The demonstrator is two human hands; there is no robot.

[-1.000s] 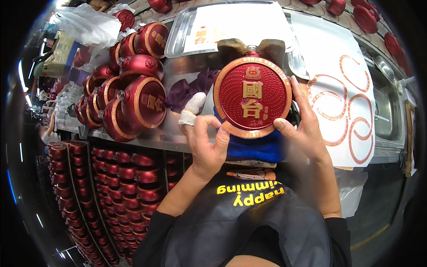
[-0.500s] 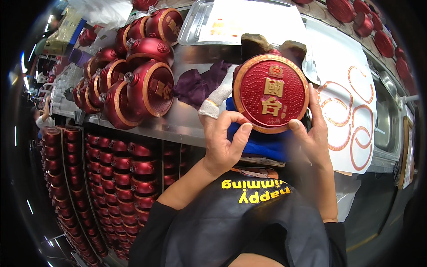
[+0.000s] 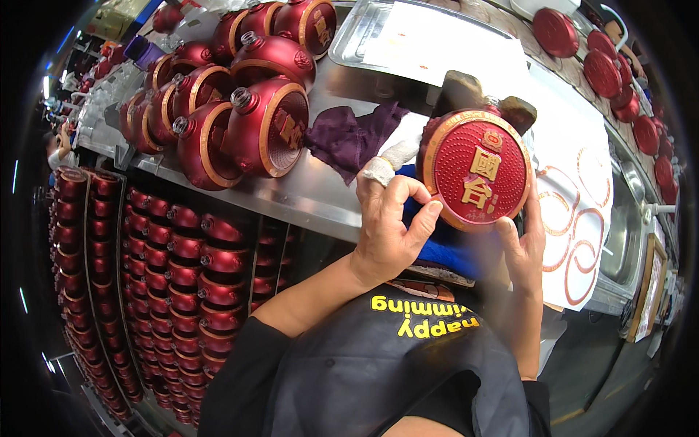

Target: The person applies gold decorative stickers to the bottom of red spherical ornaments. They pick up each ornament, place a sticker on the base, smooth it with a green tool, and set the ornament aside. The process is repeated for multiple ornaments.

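Both hands hold one round red flask upright above the near edge of the steel bench, its flat gold-rimmed face turned toward the camera, probably so the raised front can be looked over. The left hand pinches the flask's lower left rim, thumb and fingers narrowed onto the gold band; one finger wears a white bandage wrap. The right hand cups the flask's lower right edge from behind, its fingers closed round the rim, so the weight sits between the two grips.

Left of the flask lies a crumpled purple cloth, and beyond that cloth a cluster of matching red flasks lies on its sides, necks pointing left. Under the flask a blue cloth pads the bench edge. Right of the flask a white sheet with orange rings hangs over the bench. Below the bench, left of the person's arm, racks of red flasks fill the shelves.
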